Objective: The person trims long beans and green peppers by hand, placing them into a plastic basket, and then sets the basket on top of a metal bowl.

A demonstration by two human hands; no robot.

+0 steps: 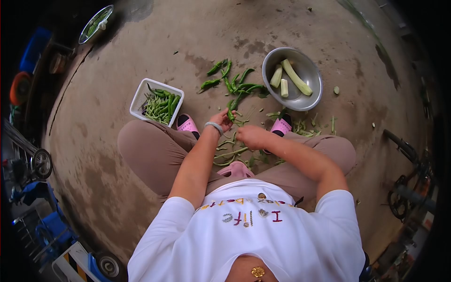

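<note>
My left hand [224, 119], with a bracelet at the wrist, is closed around a green pepper [230, 113]. Just to its right, my right hand [253, 137] has its fingers pinched together; whatever is between them is too small to make out. On the ground past my hands lies a loose pile of long green peppers [230, 83]. A white plastic basket [134, 107] at the left contains green peppers and thin green beans. Beyond my right foot stands a metal basin [300, 99] with several pale, peeled vegetable pieces [297, 79] in it.
Bean and leaf scraps [230, 154] litter the concrete floor between my feet, with more trimmings [307, 130] by the right pink slipper [282, 125]. A bowl of greens [97, 24] sits far left. Wheeled items [42, 163] line the left edge; a bicycle-like frame [399, 197] lies right.
</note>
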